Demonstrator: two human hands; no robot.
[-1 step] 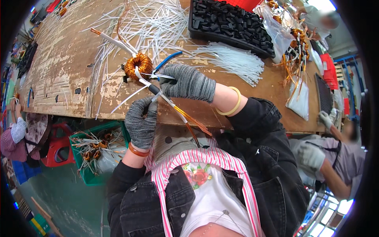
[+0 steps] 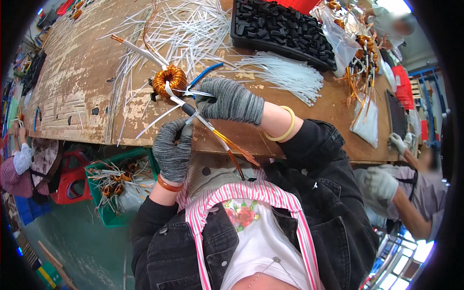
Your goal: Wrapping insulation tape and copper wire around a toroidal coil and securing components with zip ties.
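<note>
A ring-shaped coil (image 2: 169,81) wound with copper wire rests on the table in front of me. Its white-sleeved leads run toward me through a black sleeve (image 2: 188,109) and end in bare copper strands (image 2: 241,151). My left hand (image 2: 173,150), in a grey knit glove, pinches the leads just below that sleeve, where a white strip crosses. My right hand (image 2: 229,100), gloved likewise, is closed on a thin white cable tie (image 2: 205,93) beside the coil. A curved blue handle (image 2: 208,72) extends past its fingers; whether I hold that too is hidden.
Loose white strips (image 2: 186,29) spread behind the coil. A bundle of cable ties (image 2: 285,75) lies to the right, before a black tray (image 2: 285,53) of small black pieces. A green crate (image 2: 110,215) with more coils stands below left. A co-worker's gloved hand (image 2: 382,183) is at right.
My hands and the coil hold the same place. The co-worker at the right has shifted an arm slightly.
</note>
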